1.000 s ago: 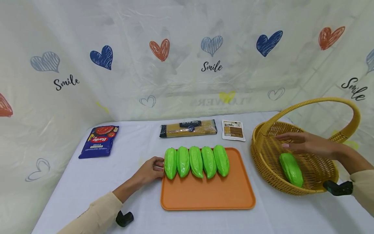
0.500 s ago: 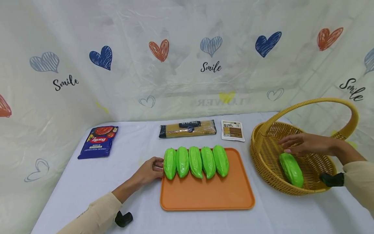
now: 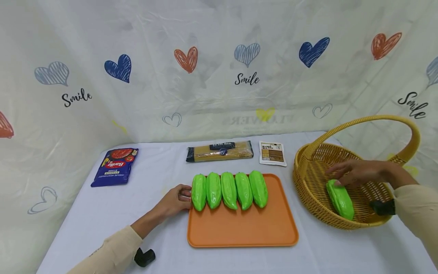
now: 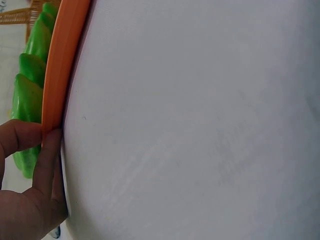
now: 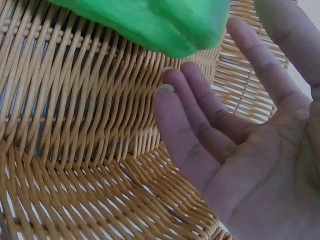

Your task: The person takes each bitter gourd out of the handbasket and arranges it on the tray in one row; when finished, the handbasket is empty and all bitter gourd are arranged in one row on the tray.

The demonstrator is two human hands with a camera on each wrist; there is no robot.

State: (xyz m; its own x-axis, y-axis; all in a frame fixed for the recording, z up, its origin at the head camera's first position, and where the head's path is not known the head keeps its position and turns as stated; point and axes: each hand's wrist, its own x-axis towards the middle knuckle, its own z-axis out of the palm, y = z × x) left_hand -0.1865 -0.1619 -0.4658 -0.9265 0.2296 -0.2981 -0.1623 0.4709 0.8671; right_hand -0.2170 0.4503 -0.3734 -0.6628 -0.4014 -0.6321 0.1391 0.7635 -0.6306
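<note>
In the head view, my left hand point(image 3: 172, 201) pinches the left rim of an orange tray point(image 3: 243, 230). The left wrist view shows fingers on both sides of that rim point(image 4: 59, 65). Several glossy, ribbed green vegetables point(image 3: 228, 190) lie in a row along the tray's far half. Inside the wicker basket point(image 3: 304, 194) on the right rests another green vegetable point(image 3: 343, 203). My right hand point(image 3: 361, 172) is at its far end, inside the basket. In the right wrist view the fingers are spread and loosely bent beside the green vegetable point(image 5: 150, 22), not closed round it.
The basket's tall handle point(image 3: 376, 117) arches above the right forearm. Behind the tray lie a pasta packet point(image 3: 222, 151) and a small white-and-brown packet point(image 3: 272, 153). A blue pouch point(image 3: 115, 166) is at the left. A patterned curtain point(image 3: 219, 95) stands behind the white-covered table.
My right hand has moved down and slightly left, from above the basket's green vegetable to its far end. The left hand has stayed at the tray rim.
</note>
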